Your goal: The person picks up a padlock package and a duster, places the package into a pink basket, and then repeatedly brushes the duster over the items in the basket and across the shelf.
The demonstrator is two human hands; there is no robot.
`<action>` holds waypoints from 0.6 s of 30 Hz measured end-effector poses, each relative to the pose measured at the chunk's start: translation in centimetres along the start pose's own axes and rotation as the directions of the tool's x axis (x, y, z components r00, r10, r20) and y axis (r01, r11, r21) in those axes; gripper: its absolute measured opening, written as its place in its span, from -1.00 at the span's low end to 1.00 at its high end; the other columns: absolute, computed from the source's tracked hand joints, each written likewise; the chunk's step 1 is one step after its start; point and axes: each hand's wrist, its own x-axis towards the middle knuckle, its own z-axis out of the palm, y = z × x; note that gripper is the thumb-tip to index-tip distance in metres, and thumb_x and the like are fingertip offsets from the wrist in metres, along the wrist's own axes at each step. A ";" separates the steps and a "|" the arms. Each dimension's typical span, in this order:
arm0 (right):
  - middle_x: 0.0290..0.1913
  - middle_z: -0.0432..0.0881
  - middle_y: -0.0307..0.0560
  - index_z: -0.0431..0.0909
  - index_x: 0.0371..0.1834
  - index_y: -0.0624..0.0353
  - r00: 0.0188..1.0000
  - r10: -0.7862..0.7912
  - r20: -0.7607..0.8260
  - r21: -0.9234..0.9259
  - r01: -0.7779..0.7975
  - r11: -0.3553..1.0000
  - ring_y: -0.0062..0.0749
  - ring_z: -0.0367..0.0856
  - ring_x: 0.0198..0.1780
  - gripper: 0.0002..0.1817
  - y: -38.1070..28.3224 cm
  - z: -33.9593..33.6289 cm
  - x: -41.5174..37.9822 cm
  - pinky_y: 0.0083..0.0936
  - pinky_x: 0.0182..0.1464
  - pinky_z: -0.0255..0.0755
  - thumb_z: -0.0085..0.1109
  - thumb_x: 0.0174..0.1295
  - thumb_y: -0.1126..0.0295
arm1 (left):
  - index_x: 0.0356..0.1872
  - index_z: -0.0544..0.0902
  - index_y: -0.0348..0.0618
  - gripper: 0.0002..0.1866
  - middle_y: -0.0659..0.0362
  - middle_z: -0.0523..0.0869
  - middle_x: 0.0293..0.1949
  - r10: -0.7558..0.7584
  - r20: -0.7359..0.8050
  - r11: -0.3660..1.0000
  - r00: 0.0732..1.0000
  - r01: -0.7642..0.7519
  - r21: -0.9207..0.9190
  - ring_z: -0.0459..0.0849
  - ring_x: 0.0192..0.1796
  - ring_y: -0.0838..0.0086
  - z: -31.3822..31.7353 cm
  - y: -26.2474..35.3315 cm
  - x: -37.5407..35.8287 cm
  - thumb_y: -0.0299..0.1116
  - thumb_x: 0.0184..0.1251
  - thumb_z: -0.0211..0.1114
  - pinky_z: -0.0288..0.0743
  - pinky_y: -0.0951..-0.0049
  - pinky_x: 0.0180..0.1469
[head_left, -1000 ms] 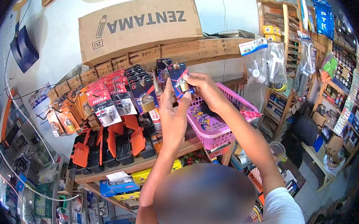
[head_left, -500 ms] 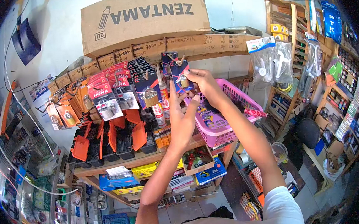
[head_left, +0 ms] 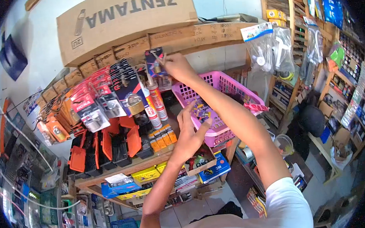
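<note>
My right hand is at the wooden rail, its fingertips pinched at the edge of a dark blue carded padlock by the hook end. Part of that card is hidden by the fingers. My left hand is open and empty, fingers spread, over the near left edge of a pink plastic basket. Small blue and yellow packets lie in the basket. Left of my right hand hang a larger carded padlock and several red HONA padlock packs. Two sealant tubes stand below the hooks.
Black bins with orange lids and small orange boxes line the wooden shelf. A ZENTAMA carton sits above the rail. Bagged white fittings hang at right. Lower down is an open box of small parts.
My left hand has let go of the padlock card and dropped toward the basket, opening. My right hand has moved up and left to the rail. The view has shifted slightly.
</note>
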 end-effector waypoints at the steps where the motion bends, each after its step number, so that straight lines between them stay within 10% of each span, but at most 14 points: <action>1: -0.71 0.59 -0.09 0.71 -0.48 0.23 1.000 0.025 -0.005 -0.044 -0.026 0.999 -0.39 0.61 -0.63 -0.56 0.3 0.0 0.4 -0.38 -0.44 0.48 0.09 0.29 0.07 | 0.41 0.09 -0.37 -0.20 -0.23 0.17 0.30 0.016 0.076 0.988 0.997 -0.028 0.154 0.06 0.44 -0.01 -0.1 -0.2 -0.1 -0.15 0.34 0.30 -0.03 0.17 0.48; 12: -0.61 0.65 -0.08 0.64 -0.54 0.18 0.977 -0.072 0.200 -0.271 0.126 0.954 -0.27 0.64 -0.55 -0.45 2.8 -3.8 -1.1 -0.27 -0.37 0.49 0.06 0.30 -0.11 | 0.46 0.07 -0.20 -0.13 -0.27 0.03 0.41 -0.117 0.328 0.825 0.937 -0.092 0.557 -0.05 0.48 -0.22 0.2 -2.9 -2.7 0.00 0.29 0.28 -0.12 -0.10 0.47; 18: -0.47 0.73 -0.14 0.67 -0.43 0.17 0.637 0.496 0.590 -0.646 0.005 0.763 -0.39 0.70 -0.51 -0.51 9.0 -6.9 -3.2 -0.38 -0.44 0.54 0.02 0.33 -0.04 | 0.48 0.09 -0.14 -0.15 -0.11 0.03 0.49 -0.067 0.286 0.729 0.956 -0.149 0.668 0.01 0.50 -0.17 0.5 -4.4 -4.1 -0.22 0.23 0.34 -0.08 -0.09 0.48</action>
